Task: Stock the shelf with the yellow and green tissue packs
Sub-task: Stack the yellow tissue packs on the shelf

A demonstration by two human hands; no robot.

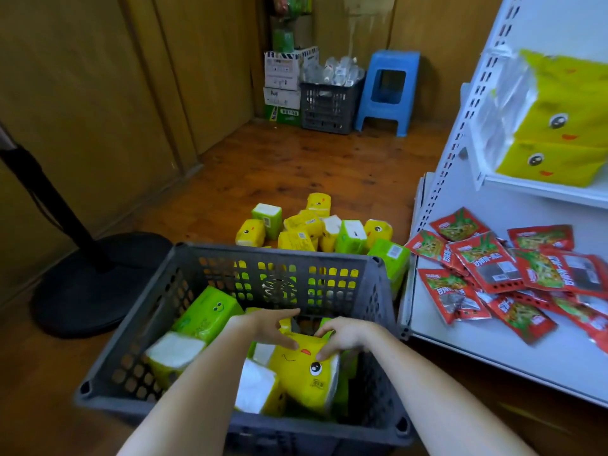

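Head view, six o'clock: left hand (267, 328) and right hand (342, 337), fingers curled, clamp the yellow tissue pack (304, 370), probably light, squashy, slick; hold its ends.

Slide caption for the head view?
Left hand and right hand hold yellow tissue pack in grey crate beside shelf.

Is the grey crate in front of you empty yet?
No: the crate contains a green pack and the yellow pack that the left hand and right hand hold.
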